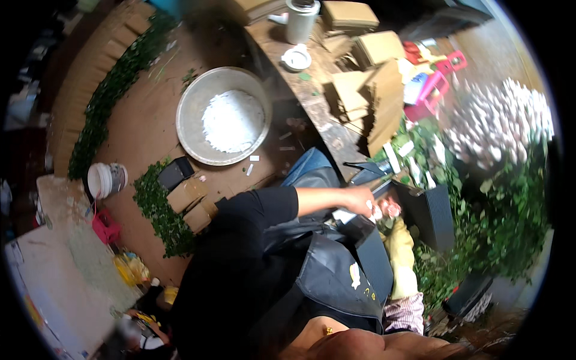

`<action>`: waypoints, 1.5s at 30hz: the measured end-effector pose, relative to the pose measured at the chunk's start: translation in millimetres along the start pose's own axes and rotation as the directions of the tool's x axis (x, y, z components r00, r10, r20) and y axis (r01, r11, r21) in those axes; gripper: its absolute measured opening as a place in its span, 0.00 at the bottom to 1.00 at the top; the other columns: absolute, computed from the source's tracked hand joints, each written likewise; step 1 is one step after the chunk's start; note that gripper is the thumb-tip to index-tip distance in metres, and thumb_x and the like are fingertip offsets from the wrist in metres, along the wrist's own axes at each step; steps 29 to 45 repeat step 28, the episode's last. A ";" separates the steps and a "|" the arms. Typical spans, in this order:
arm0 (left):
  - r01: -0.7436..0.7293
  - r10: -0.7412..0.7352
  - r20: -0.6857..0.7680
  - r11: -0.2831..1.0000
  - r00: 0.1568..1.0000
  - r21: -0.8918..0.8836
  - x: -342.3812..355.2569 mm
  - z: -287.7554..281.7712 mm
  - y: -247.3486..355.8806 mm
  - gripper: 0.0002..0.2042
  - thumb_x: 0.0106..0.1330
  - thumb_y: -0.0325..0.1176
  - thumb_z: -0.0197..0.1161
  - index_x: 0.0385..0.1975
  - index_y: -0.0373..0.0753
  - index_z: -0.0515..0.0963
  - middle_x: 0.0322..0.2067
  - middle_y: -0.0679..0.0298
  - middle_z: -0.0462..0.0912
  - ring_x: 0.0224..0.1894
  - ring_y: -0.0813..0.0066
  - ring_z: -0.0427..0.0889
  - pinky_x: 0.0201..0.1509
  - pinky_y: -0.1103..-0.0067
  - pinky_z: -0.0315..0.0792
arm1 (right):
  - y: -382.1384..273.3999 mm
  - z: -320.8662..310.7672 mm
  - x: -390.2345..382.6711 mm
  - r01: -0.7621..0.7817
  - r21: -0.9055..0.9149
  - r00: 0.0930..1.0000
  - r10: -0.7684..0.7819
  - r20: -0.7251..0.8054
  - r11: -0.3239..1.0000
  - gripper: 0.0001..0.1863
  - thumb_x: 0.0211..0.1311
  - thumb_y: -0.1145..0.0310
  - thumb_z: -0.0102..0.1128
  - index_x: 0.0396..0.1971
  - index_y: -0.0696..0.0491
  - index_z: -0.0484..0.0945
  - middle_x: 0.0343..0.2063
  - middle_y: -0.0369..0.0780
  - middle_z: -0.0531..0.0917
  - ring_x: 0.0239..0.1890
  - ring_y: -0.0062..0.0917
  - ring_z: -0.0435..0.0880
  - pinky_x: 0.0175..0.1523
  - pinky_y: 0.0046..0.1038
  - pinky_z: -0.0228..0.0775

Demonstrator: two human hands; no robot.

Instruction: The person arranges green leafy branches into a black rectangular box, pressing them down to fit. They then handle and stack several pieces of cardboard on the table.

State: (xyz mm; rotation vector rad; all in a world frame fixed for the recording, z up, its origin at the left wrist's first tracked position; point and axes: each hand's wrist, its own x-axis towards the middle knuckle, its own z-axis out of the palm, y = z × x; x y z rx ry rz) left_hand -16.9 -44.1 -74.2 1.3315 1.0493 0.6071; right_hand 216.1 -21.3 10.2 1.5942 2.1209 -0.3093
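Note:
My left hand (359, 201), bare below a black sleeve, reaches in from the left with its fingers closed beside the pink roses (391, 207). A small pale thing lies at its fingertips, too small to name. My right hand (400, 240) wears a yellow glove and comes up from below. It is closed just under the rose heads; its fingers are partly hidden. A black ridged panel (375, 261) stands between my body and the glove. Another black ridged piece (437, 219) stands right of the roses. White sleeves or wraps (415, 170) lie among leaves just beyond.
Cut green stems (480, 222) and a large bunch of white-tipped flowers (501, 123) crowd the right. Folded cardboard (385, 108), a pink basket (429, 99) and a canister (301, 24) occupy the bench (327, 129). A metal basin (187, 117) and bucket (108, 180) stand left; another person (147, 333) is lower left.

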 end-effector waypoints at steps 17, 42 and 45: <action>0.537 -0.168 -0.984 0.826 -0.055 -0.171 -276.8 -154.0 -187.1 0.23 0.56 0.45 0.74 0.47 0.40 0.77 0.50 0.51 0.78 0.50 0.50 0.77 0.54 0.64 0.73 | -27.6 -144.4 -46.7 -0.195 0.287 0.952 0.111 0.284 0.938 0.19 0.70 0.57 0.60 0.57 0.47 0.80 0.29 0.41 0.89 0.27 0.22 0.87 0.39 0.26 0.78; 0.627 -0.751 -0.476 0.652 0.457 -0.426 -179.4 -27.3 -265.8 0.41 0.65 0.66 0.59 0.71 0.44 0.65 0.74 0.43 0.51 0.76 0.43 0.51 0.77 0.54 0.53 | -208.7 -193.0 -34.4 0.643 0.134 0.758 -0.600 -0.256 0.754 0.21 0.60 0.74 0.70 0.55 0.51 0.81 0.52 0.46 0.84 0.51 0.39 0.84 0.57 0.35 0.76; 0.627 -0.751 -0.476 0.652 0.457 -0.426 -179.4 -27.3 -265.8 0.41 0.65 0.66 0.59 0.71 0.44 0.65 0.74 0.43 0.51 0.76 0.43 0.51 0.77 0.54 0.53 | -208.7 -193.0 -34.4 0.643 0.134 0.758 -0.600 -0.256 0.754 0.21 0.60 0.74 0.70 0.55 0.51 0.81 0.52 0.46 0.84 0.51 0.39 0.84 0.57 0.35 0.76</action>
